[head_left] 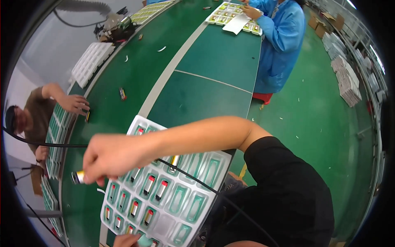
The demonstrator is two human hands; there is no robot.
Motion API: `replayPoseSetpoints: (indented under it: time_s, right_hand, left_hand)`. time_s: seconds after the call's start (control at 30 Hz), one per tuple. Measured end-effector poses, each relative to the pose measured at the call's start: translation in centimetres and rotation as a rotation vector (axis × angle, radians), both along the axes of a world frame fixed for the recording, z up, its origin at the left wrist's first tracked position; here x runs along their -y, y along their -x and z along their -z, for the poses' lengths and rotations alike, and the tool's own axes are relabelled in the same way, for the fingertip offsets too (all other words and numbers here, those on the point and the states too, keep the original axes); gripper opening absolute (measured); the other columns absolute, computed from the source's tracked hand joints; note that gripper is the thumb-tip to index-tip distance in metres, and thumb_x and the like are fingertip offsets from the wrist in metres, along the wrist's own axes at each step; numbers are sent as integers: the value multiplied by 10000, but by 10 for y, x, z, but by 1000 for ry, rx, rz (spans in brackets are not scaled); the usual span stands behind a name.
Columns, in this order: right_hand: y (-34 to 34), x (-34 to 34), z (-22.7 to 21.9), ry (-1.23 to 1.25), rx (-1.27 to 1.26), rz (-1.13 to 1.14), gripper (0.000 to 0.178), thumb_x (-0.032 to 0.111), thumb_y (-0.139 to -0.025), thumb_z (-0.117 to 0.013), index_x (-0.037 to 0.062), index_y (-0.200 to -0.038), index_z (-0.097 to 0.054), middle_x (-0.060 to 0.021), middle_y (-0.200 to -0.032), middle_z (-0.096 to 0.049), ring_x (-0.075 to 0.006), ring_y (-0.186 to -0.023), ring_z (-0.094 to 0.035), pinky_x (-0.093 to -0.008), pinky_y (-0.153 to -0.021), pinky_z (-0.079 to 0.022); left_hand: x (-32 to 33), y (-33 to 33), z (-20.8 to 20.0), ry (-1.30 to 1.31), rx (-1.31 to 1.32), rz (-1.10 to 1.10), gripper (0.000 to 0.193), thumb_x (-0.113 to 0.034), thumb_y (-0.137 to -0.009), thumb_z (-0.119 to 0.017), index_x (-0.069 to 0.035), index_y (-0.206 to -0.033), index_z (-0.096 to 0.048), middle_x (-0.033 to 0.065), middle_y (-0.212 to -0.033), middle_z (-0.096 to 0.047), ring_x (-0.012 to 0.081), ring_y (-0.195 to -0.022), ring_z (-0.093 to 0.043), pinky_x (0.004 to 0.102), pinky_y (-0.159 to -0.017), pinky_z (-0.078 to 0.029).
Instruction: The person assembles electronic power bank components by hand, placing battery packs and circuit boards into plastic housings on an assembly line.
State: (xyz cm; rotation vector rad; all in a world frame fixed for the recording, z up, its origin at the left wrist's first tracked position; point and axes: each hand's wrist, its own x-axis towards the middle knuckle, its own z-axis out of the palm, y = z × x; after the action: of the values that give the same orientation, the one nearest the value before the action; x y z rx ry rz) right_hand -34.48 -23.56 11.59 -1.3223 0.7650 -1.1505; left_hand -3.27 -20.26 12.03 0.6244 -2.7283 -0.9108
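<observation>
My right hand (113, 160) reaches across from the right over a white compartment tray (166, 224) and pinches a small cylindrical battery (78, 177) beyond the tray's left edge. The battery has a yellow and white wrap and a dark end. Red-tipped batteries (161, 190) fill several pockets of the tray, mostly on the left and in the middle. Other pockets, on the right, show green through clear bottoms. My left hand (125, 241) is at the tray's lower edge, cut off by the picture, next to a pale teal piece (145, 241); its grip is unclear.
A green belt (135, 74) runs along the left with a loose battery (122, 94) and white scraps. Opposite, a person's hand (74, 103) touches another battery (87, 116) beside stacked trays. A person in blue (282, 45) works at a far tray (214, 18). A black cable (189, 176) crosses my tray.
</observation>
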Motion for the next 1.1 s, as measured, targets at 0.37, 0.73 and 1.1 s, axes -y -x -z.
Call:
replayPoseSetpoints:
  time_s: [0.37,0.73,1.1]
  right_hand:
    - [-60,-28,13,195,-43,-249,289,232,-907,-582,-49,-964,-617,-93,-839,-580,-196,-793,-572,-336,-676,-430]
    - [-42,-25,13,110,-28,-163,337,155,-865,-683,-48,-1073,-514,-91,-812,-670,-98,-676,-587,-261,-572,-449]
    - [-24,0,20,200,-179,259,253,64,-828,-684,-32,-1060,-645,-74,-872,-667,-89,-708,-603,-195,-601,-460]
  left_hand:
    - [38,17,10,73,-728,-85,277,-182,-884,-571,6,-1086,-550,156,-1156,-466,258,-942,-549,342,-836,-435]
    - [29,39,30,-712,-920,-482,600,-111,-618,-792,-49,-1143,-508,69,-972,-623,199,-809,-643,315,-709,-529]
    - [68,45,55,-264,-829,-385,408,96,-653,-756,-14,-960,-510,180,-1073,-627,241,-1023,-623,371,-929,-485]
